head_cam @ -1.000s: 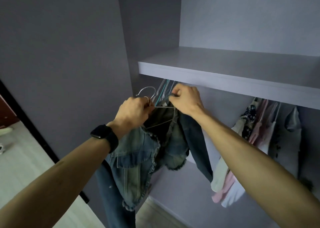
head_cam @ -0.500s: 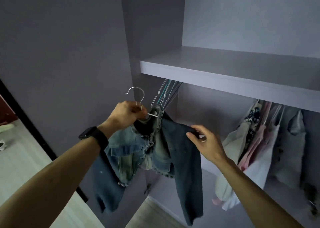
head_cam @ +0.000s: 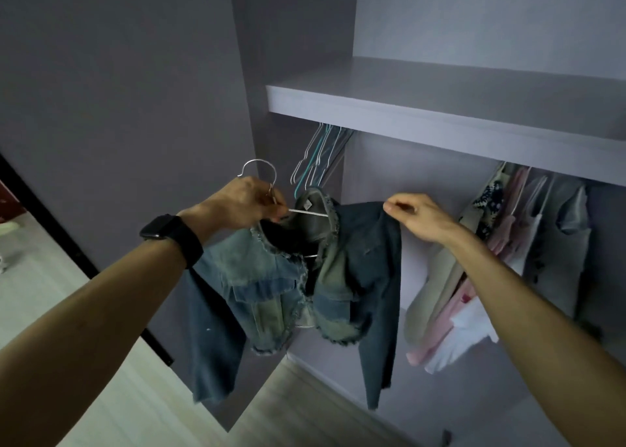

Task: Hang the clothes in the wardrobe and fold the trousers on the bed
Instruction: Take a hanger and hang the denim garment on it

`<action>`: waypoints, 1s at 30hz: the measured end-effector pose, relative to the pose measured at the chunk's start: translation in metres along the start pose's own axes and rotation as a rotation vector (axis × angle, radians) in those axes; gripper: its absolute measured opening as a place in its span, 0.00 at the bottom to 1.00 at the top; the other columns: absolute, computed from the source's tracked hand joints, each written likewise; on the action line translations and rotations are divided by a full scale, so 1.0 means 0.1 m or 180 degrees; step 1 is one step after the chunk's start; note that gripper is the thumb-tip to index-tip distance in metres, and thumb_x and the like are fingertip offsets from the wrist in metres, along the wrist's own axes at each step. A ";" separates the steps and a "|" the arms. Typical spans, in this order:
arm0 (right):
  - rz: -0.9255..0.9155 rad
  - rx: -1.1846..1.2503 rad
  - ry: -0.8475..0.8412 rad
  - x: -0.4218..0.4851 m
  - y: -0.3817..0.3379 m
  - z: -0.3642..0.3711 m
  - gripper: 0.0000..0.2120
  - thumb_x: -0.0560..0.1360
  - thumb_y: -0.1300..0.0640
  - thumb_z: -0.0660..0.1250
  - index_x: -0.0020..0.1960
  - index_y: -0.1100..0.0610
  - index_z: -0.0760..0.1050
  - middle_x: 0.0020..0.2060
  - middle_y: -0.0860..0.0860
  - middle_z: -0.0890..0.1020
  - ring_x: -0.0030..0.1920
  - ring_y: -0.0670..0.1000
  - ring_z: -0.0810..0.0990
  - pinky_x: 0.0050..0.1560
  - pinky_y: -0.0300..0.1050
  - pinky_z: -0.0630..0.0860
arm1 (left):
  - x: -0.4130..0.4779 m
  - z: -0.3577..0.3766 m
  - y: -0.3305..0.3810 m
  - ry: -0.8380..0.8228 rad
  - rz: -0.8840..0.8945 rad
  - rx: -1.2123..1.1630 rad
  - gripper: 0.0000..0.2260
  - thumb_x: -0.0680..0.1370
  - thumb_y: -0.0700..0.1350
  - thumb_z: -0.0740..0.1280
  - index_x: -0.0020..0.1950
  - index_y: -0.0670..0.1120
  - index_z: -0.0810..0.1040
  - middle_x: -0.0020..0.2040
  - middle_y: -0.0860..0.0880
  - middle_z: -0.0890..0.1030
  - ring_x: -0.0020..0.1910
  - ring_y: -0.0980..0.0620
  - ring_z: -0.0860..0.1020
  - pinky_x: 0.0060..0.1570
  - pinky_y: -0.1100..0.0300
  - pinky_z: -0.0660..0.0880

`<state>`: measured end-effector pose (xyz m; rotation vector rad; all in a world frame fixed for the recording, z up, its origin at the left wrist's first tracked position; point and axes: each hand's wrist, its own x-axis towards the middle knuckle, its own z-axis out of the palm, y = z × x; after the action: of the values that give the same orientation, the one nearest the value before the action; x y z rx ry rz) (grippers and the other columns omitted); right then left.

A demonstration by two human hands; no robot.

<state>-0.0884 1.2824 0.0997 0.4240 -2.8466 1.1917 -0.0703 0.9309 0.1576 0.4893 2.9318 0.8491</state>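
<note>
We've got the denim jacket [head_cam: 305, 277] draped on its wire hanger [head_cam: 306, 213], held up in front of the open wardrobe [head_cam: 298, 39], just below the shelf [head_cam: 440, 114]. It looks like the squaring-up step, settling the shoulders before it goes in. Our left hand [head_cam: 244, 206] grips the hanger's neck with fingers curled round it, the hook free above the knuckles and the arm stretched forward. Our right hand [head_cam: 420, 216] pinches the jacket's far shoulder between thumb and forefinger. Next, we'd judge, the hook must lift to the rail hidden under the shelf, between the spare hangers [head_cam: 318, 155] and the hung clothes [head_cam: 491, 243].
</note>
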 end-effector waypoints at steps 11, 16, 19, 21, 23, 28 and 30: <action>-0.0015 -0.0391 0.0387 0.20 -0.40 0.25 0.25 0.79 0.34 0.60 0.48 0.54 0.82 0.44 0.48 0.85 0.49 0.51 0.81 0.59 0.52 0.78 | 0.13 0.20 0.39 0.0651 0.0351 0.0305 0.07 0.77 0.47 0.71 0.39 0.56 0.81 0.39 0.57 0.82 0.44 0.53 0.81 0.51 0.56 0.78; -0.0525 -0.1216 0.0460 0.09 -0.45 0.46 0.15 0.77 0.43 0.70 0.52 0.54 0.82 0.45 0.50 0.82 0.46 0.54 0.80 0.49 0.49 0.77 | 0.15 0.27 0.32 0.0733 0.0187 0.0529 0.08 0.78 0.56 0.68 0.39 0.61 0.75 0.42 0.57 0.81 0.46 0.48 0.80 0.48 0.52 0.77; -0.0555 -0.1210 0.0218 0.09 -0.46 0.50 0.11 0.80 0.50 0.68 0.54 0.58 0.79 0.46 0.51 0.78 0.49 0.56 0.78 0.46 0.45 0.70 | 0.16 0.29 0.23 0.0873 0.0201 0.1315 0.10 0.78 0.65 0.63 0.49 0.61 0.76 0.45 0.54 0.80 0.48 0.43 0.80 0.43 0.54 0.69; -0.0645 -0.1200 0.0168 0.04 -0.46 0.51 0.11 0.82 0.50 0.65 0.55 0.58 0.76 0.48 0.51 0.76 0.50 0.55 0.77 0.46 0.46 0.69 | 0.15 0.31 0.11 0.0910 0.0153 0.1551 0.16 0.78 0.69 0.58 0.51 0.58 0.74 0.47 0.51 0.82 0.48 0.42 0.80 0.42 0.54 0.67; -0.0732 -0.1348 0.0391 0.00 -0.45 0.52 0.11 0.83 0.50 0.63 0.56 0.57 0.75 0.50 0.52 0.77 0.50 0.56 0.77 0.49 0.51 0.73 | 0.14 0.35 0.02 0.1037 0.0116 0.1638 0.20 0.79 0.70 0.55 0.52 0.56 0.74 0.46 0.49 0.83 0.47 0.41 0.81 0.42 0.53 0.66; -0.0882 -0.1251 0.0241 -0.01 -0.40 0.52 0.10 0.82 0.50 0.64 0.59 0.54 0.78 0.52 0.49 0.79 0.51 0.54 0.79 0.51 0.51 0.76 | 0.08 0.47 0.02 0.0951 0.0333 0.1863 0.23 0.79 0.70 0.52 0.52 0.54 0.75 0.42 0.49 0.83 0.43 0.41 0.82 0.46 0.52 0.68; -0.0931 -0.1023 0.0187 -0.02 -0.40 0.60 0.09 0.82 0.52 0.65 0.59 0.55 0.77 0.53 0.50 0.80 0.51 0.55 0.79 0.50 0.50 0.76 | 0.06 0.49 0.04 0.0980 0.0378 0.1686 0.21 0.79 0.70 0.52 0.52 0.55 0.74 0.44 0.51 0.82 0.43 0.42 0.81 0.41 0.54 0.66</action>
<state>-0.0709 1.2140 0.0854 0.7380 -2.7306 0.6726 -0.0686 0.9613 0.1183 0.6072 3.4411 0.1411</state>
